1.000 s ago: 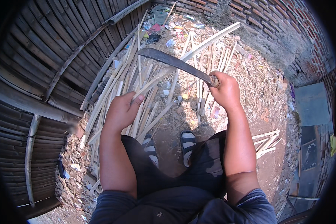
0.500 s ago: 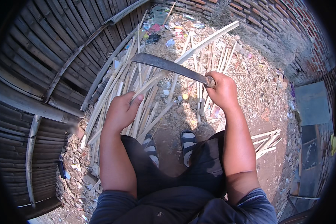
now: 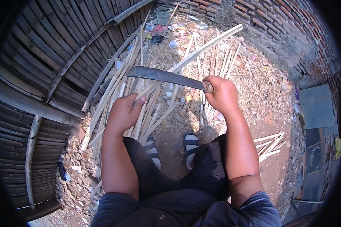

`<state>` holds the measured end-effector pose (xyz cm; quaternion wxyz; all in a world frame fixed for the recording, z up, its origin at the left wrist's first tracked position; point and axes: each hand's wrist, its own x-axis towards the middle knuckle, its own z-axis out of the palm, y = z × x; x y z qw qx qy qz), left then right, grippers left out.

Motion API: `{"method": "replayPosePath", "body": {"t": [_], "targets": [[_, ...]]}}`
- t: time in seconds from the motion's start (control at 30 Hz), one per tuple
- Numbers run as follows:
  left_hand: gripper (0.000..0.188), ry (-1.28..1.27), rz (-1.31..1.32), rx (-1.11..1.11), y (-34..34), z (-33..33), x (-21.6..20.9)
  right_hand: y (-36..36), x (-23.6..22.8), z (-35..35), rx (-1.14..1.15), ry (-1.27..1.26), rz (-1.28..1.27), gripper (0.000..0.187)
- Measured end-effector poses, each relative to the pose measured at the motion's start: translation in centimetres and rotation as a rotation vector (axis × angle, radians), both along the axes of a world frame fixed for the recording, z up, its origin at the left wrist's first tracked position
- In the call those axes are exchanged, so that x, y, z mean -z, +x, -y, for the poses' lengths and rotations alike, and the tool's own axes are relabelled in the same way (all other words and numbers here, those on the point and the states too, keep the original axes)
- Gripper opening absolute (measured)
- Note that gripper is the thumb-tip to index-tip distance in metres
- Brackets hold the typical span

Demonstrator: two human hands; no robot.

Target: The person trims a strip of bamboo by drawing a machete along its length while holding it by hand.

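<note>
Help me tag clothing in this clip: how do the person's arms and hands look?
The left hand and right hand are bare, with no gloves, rings or watch visible. Short, dark blue-grey sleeves leave the forearms uncovered.

The right grip partly hides the machete handle, the left grip a pale strip.

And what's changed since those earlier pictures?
The right hand and its machete moved leftward and nearer the body, closer to the left hand. Nothing was taken up or let go. The left hand stayed put, gripping the pale strip; the sandals stayed too.
</note>
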<state>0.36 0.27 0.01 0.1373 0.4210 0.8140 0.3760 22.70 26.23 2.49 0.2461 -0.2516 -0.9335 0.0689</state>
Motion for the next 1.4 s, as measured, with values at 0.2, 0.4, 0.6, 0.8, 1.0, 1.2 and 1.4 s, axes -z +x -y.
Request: {"method": "replayPosePath", "body": {"t": [0.2, 0.4, 0.6, 0.8, 1.0, 1.2, 1.4], "targets": [[0.051, 0.037, 0.001, 0.015, 0.1, -0.1, 0.1, 1.6, -0.1, -2.7, 0.310, -0.213, -0.151, 0.025], [0.050, 0.020, -0.009, 0.014, 0.1, -0.4, 0.2, 1.0, 0.3, -1.4, 0.115, -0.112, -0.124, 0.026], [0.050, 0.018, -0.005, 0.004, 0.1, 0.0, 0.0, -0.2, -0.1, 0.1, 0.019, -0.042, -0.018, 0.026], [0.050, 0.027, -0.001, 0.015, 0.1, -0.2, 0.0, 1.6, -0.4, -2.5, 0.317, -0.247, -0.158, 0.023], [0.052, 0.042, -0.001, 0.019, 0.0, -0.3, 0.2, 0.8, 0.1, -1.1, 0.083, -0.128, -0.037, 0.025], [0.052, 0.006, -0.003, -0.002, 0.0, 0.1, -0.3, 0.5, 0.3, -1.1, 0.053, -0.070, -0.028, 0.029], [0.051, 0.038, 0.009, -0.002, 0.0, -0.1, -0.1, 1.7, -0.4, -2.5, 0.288, -0.188, -0.140, 0.022]]}}
